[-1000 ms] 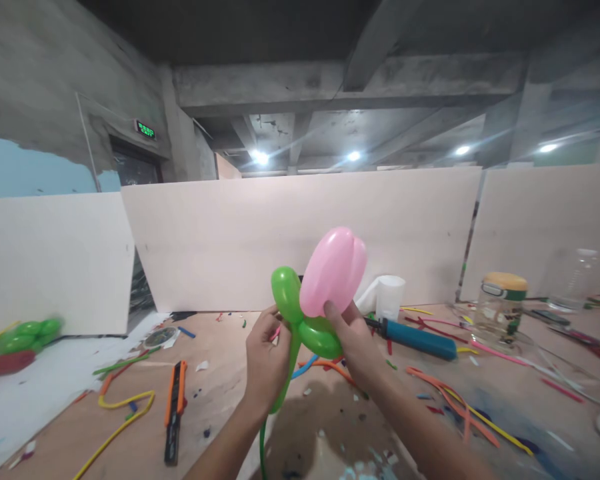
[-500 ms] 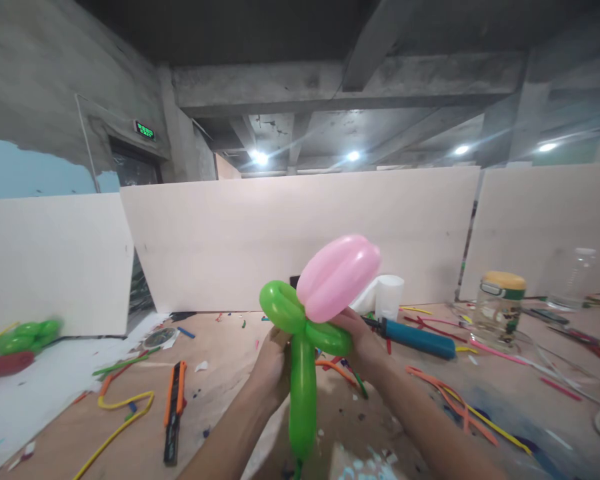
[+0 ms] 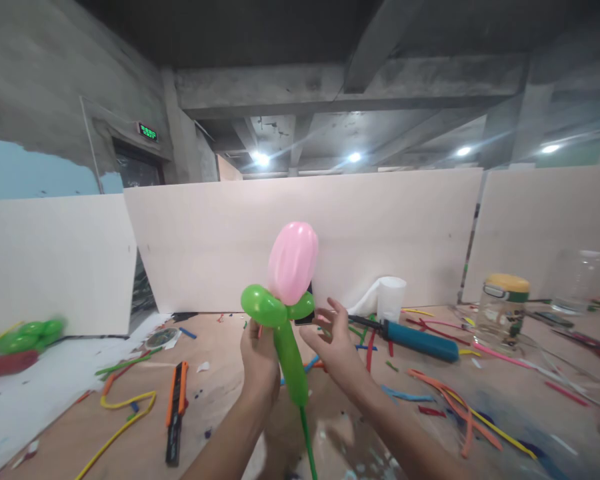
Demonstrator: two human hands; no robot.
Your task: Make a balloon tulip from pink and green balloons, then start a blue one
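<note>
A balloon flower with a pink bloom [image 3: 295, 261] and green leaf loops [image 3: 263, 305] stands in front of me. Its green stem [image 3: 291, 363] tilts down to the right and ends in a thin uninflated tail [image 3: 307, 443]. My left hand [image 3: 260, 357] is closed around the stem just under the leaves; some of its fingers are hidden behind the balloon. Just right of the stem, my right hand [image 3: 337, 343] is open, fingers apart and curved, holding nothing.
A blue balloon pump [image 3: 420, 340] lies at right, near a white paper roll [image 3: 391, 300] and a yellow-lidded jar [image 3: 503, 310]. An orange-and-black utility knife [image 3: 176, 413] lies at left. Loose uninflated balloons [image 3: 450, 400] litter the table. White panels [image 3: 300, 200] stand behind.
My right hand has let go of the balloon flower and drawn back to the right. The flower has shifted left, and its pink bloom has swung from leaning right to nearly upright.
</note>
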